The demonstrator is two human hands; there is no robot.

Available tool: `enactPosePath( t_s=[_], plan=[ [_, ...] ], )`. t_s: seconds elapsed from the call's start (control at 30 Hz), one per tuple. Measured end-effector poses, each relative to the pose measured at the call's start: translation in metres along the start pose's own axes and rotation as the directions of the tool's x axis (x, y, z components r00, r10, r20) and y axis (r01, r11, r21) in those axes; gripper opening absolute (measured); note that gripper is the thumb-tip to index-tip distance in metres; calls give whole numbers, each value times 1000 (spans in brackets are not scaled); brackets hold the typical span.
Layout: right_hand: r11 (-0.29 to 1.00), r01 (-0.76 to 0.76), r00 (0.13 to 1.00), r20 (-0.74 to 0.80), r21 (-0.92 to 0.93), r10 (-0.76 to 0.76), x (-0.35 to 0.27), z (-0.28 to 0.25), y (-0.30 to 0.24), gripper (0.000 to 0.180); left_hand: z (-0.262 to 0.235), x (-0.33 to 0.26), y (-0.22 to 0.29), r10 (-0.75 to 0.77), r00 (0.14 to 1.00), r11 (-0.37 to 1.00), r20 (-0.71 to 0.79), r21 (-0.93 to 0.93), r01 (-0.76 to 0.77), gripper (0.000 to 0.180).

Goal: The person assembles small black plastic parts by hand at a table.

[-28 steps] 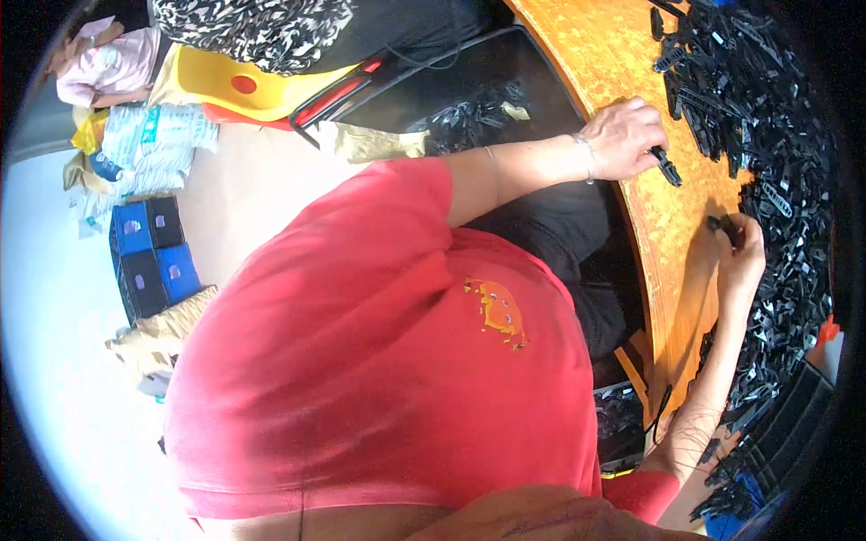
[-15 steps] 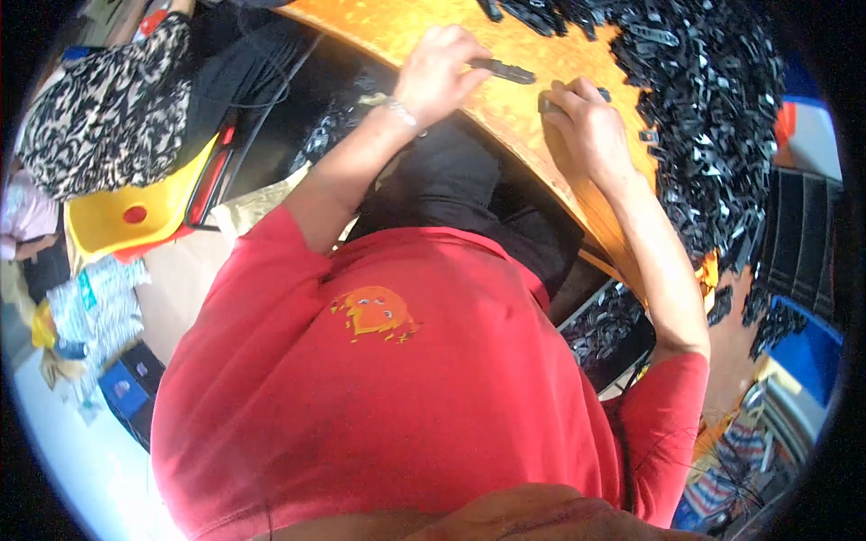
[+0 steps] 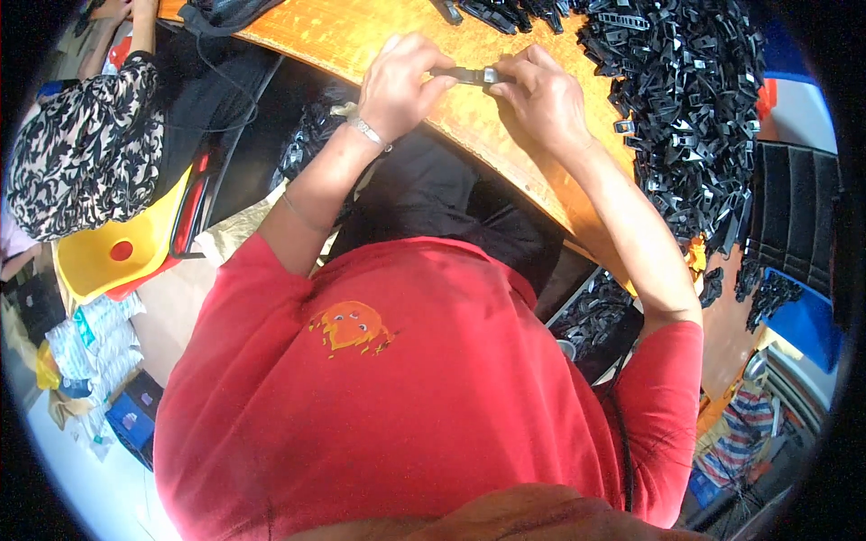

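Observation:
Above the wooden table [image 3: 487,119], my left hand [image 3: 395,81] pinches one end of a narrow black strip-like piece [image 3: 460,76] between thumb and fingers. My right hand [image 3: 547,99] is closed at its other end, thumb and fingers pinching a small clip-like part with a silvery face [image 3: 490,76]. The two parts meet end to end between my hands; whether they are joined I cannot tell. Right of my hands lies a large heap of small black clip-like pieces [image 3: 690,126], some with shiny metal faces.
More black pieces [image 3: 505,13] lie at the table's far edge. Under the table on the right is another pile of black parts [image 3: 595,316]. A person in a patterned top [image 3: 86,149] sits at left on a yellow chair [image 3: 108,257]. Blue bins [image 3: 803,320] stand at right.
My hands have come together, the right one moving left and up, so the two parts that were apart now meet. The view has shifted slightly.

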State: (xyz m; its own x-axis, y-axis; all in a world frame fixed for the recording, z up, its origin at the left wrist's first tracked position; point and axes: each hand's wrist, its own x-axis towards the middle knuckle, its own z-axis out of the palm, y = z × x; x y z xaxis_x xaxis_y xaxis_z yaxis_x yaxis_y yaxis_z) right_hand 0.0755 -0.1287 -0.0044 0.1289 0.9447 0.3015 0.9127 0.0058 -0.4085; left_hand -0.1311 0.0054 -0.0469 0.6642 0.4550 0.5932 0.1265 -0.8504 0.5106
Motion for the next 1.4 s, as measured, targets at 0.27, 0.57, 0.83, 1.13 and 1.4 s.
enactPosePath(
  t_s=[0.27, 0.57, 0.83, 1.13, 1.4],
  plan=[
    [985, 173, 985, -15, 1, -173, 16, 13, -6, 20, 6, 4, 0, 61, 998, 998, -29, -33, -62, 19],
    [969, 245, 951, 191, 1, -241, -8, -27, -3, 18, -89, 1, -19, -93, 846, 995, 525, 77, 62, 23],
    [909, 70, 977, 212, -412, 21, -29, -58, 41, 33, -39, 56, -20, 50, 983, 945, 175, 311, -104, 37],
    [977, -16, 989, 138, -212, 46, -32, -55, 37, 28, -14, 69, -34, 183, 974, 917, 130, 336, -217, 27],
    [961, -256, 963, 117, 99, 245, -44, -30, 4, 26, -2, 28, 13, 135, 974, 982, 183, 103, -155, 26]
  ],
)
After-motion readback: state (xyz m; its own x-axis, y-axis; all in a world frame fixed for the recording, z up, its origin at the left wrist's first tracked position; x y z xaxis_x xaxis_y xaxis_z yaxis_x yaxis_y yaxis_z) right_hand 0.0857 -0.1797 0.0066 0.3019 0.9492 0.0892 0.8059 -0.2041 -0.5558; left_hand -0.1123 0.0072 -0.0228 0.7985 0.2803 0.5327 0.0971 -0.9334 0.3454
